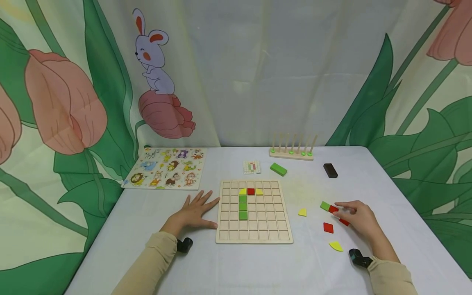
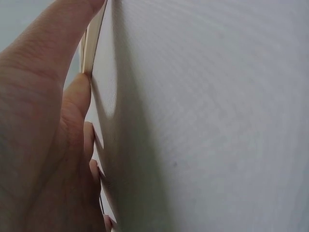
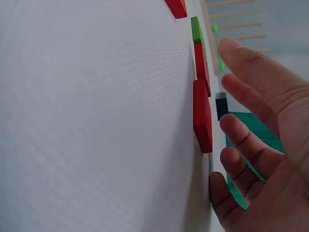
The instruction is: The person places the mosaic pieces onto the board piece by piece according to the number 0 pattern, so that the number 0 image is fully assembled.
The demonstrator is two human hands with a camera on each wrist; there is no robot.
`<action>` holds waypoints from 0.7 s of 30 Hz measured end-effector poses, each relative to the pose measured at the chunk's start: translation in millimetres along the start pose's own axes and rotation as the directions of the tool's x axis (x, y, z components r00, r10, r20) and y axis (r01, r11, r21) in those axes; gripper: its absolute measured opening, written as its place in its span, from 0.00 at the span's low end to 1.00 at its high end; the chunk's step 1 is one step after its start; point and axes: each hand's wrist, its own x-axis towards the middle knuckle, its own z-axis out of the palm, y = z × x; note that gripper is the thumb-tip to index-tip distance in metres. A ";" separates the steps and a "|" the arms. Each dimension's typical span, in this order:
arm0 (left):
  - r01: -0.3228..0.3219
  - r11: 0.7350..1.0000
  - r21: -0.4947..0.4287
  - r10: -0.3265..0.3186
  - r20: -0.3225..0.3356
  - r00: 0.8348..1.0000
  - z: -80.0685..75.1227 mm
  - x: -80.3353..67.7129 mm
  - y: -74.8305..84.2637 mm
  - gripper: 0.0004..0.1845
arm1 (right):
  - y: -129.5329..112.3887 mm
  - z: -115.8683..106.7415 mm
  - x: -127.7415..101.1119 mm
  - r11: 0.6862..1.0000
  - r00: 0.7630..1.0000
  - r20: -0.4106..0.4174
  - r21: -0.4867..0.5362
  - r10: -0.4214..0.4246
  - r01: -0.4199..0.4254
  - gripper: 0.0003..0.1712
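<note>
We found the wooden grid board [image 1: 254, 235] lying square to us near the middle of the white cloth-covered table [image 1: 258, 266], with bare cloth in front of it down to the near edge and open cloth on either side. Our left hand [image 1: 195, 213] lay flat on the cloth with fingers spread and straight, grasping nothing, its fingertips [image 2: 77, 92] touching the board's left edge. Our right hand [image 1: 359, 217] hovered well right of the board, fingers loosely bent and relaxed, closed around nothing; the wrist view showed them just above a row of flat tiles. That row ran red tile [image 3: 203, 116], second red tile [image 3: 201, 67], green tile [image 3: 195, 30], edge to edge. A red square tile [image 1: 328, 227] and two yellow quarter-round tiles [image 1: 336, 246] [image 1: 302, 212] lay loose between hand and board.

On the board, three green tiles [image 1: 242, 207] stood in a column under a red tile flanked by two yellow ones [image 1: 251, 191]. Beyond it lay a small grid-pattern card [image 1: 252, 166], a green block [image 1: 278, 169], a dark block [image 1: 330, 170] and a wooden peg rack [image 1: 292, 152] near the far edge. An animal puzzle board [image 1: 166, 168] sat at the far left corner. We could read no writing anywhere.
</note>
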 end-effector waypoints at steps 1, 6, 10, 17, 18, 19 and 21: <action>-0.002 1.000 0.001 0.002 -0.003 1.000 -0.1 -0.4 0.1 0.50 | 1.7 1.6 0.7 1.000 1.000 -0.006 -0.013 -0.014 0.014 0.29; 0.002 1.000 0.001 -0.002 -0.003 1.000 0.3 -0.3 0.3 0.50 | 6.7 6.9 4.3 0.995 0.996 -0.045 -0.074 -0.072 0.069 0.23; 0.004 1.000 0.004 -0.004 -0.002 1.000 0.8 0.3 0.5 0.50 | 6.2 8.7 4.2 0.994 0.995 -0.065 -0.082 -0.074 0.069 0.21; 0.011 1.000 0.003 -0.011 -0.002 1.000 0.3 1.1 1.6 0.50 | 5.4 10.8 4.8 0.994 0.993 -0.090 -0.088 -0.077 0.069 0.20; 0.010 1.000 0.000 -0.010 -0.004 1.000 0.2 0.9 1.7 0.50 | 5.1 10.7 4.6 0.994 0.993 -0.088 -0.087 -0.072 0.064 0.20; 0.009 1.000 -0.001 -0.009 -0.006 1.000 -0.1 0.6 1.9 0.50 | 4.8 10.3 4.4 0.995 0.994 -0.085 -0.081 -0.066 0.059 0.20; 0.006 1.000 -0.005 -0.006 -0.008 1.000 -0.5 -0.1 2.4 0.50 | 4.0 9.4 4.2 0.997 0.996 -0.075 -0.067 -0.051 0.046 0.22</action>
